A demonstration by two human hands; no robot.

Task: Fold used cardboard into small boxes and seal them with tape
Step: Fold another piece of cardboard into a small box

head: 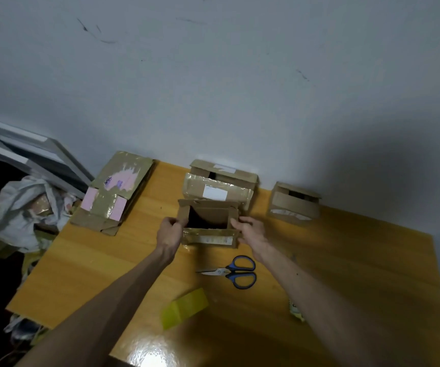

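A small brown cardboard box (208, 235) stands open-topped in the middle of the yellow wooden table (346, 260), its flaps up and its inside dark. My left hand (170, 231) grips its left side flap, thumb on the flap's edge. My right hand (252, 231) holds the right side, fingers curled round the wall. A strip of yellow tape (184, 308) lies flat on the table nearer me. Blue-handled scissors (233, 272) lie just below the box, blades pointing left.
Two taped boxes (219, 186) are stacked behind against the wall, another small box (293, 203) to their right. Flattened cardboard with pink patches (113, 194) overhangs the table's left back corner. A pale bag (23, 207) sits off the left edge. A small wrapper (297, 311) lies right.
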